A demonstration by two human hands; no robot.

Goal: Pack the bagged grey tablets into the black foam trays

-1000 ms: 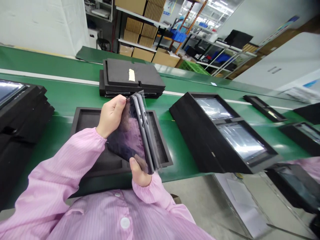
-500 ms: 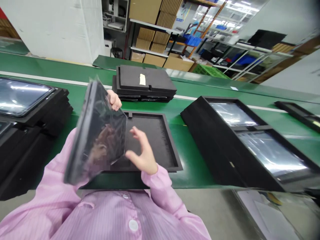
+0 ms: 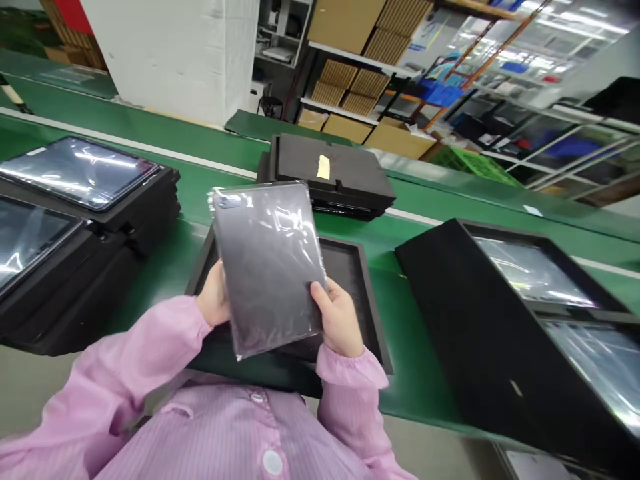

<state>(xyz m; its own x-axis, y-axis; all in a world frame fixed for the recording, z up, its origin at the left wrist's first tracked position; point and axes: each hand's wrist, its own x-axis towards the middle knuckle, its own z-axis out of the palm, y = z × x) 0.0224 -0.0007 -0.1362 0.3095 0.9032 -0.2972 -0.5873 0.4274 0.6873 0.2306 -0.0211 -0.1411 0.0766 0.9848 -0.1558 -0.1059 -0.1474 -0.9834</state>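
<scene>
A flat dark tablet-like panel (image 3: pixel 270 267) in a clear, shiny plastic sleeve is held up in front of me, its broad face tilted toward the camera. My left hand (image 3: pixel 215 293) grips its left edge, with the fingers hidden behind it. On the right edge, my right hand (image 3: pixel 340 317) pinches it, thumb on the front face. Below and behind the panel lies a black foam tray (image 3: pixel 373 300), partly covered by it.
Black foam trays with glossy screens (image 3: pixel 90 173) are stacked at the left. More foam trays (image 3: pixel 450 320) holding screens stand at the right. A foam stack (image 3: pixel 350 167) with a yellow note sits behind on the green bench (image 3: pixel 390 393). Shelves with cardboard boxes (image 3: pixel 345 27) are beyond.
The panel has turned from nearly edge-on to face the camera and moved right. My right hand, free and open before, now grips its right edge. The view has shifted left.
</scene>
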